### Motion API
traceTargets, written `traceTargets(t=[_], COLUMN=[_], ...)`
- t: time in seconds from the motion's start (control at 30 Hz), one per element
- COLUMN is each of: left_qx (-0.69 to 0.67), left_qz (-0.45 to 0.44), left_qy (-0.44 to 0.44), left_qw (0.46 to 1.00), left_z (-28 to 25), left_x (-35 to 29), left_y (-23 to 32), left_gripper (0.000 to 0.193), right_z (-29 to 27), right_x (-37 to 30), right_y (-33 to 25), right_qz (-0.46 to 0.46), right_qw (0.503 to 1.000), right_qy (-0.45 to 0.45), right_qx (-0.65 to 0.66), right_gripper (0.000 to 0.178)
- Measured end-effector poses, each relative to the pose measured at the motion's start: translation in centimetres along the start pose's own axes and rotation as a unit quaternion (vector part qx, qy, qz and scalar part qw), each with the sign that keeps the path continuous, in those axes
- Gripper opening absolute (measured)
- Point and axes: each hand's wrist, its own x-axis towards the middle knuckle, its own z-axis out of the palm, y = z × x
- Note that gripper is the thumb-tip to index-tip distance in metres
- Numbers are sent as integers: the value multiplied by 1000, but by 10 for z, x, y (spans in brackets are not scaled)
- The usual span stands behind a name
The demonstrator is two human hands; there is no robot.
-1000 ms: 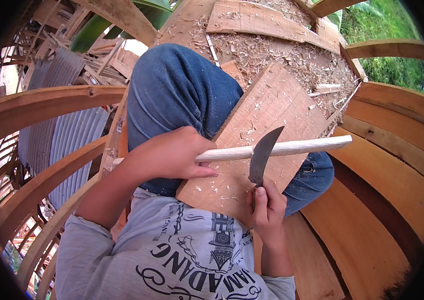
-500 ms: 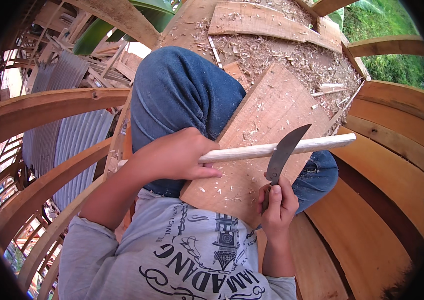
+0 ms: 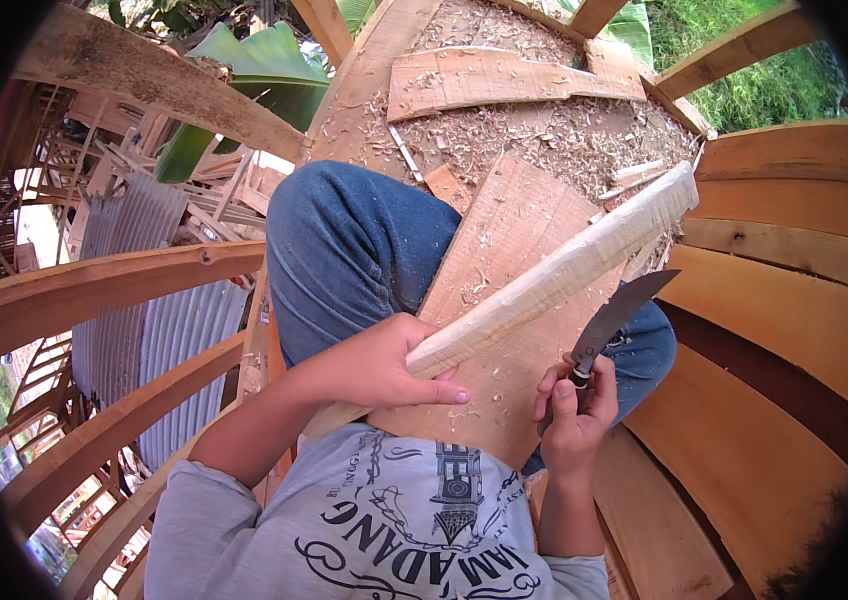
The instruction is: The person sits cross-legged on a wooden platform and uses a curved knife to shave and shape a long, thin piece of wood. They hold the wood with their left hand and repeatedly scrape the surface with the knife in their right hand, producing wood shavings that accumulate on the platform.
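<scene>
My left hand grips half-whittled stick; right hand clutches knife, blade lifted; far end rough, shavings piled far

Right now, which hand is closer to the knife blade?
The right hand. Its fingers are wrapped around the handle just below the knife blade. The left hand grips the near end of the pale wooden stick, farther away.
</scene>
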Motion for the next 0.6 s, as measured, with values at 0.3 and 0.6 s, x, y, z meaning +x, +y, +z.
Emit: traceTargets(t=[0.3,0.6], left_qx=[-167,-197], left_qz=[-85,-120], left_qy=[-115,-224], left_qw=[975,947], left_z=[53,40], left_x=[22,4], left_y=[17,-8], left_gripper=[27,24], right_z=[21,-4], right_x=[3,6], right_y=[-17,-17], right_qz=[19,14], right_qw=[963,969], right_qy=[129,147], right_qx=[235,196], right_gripper=[34,30])
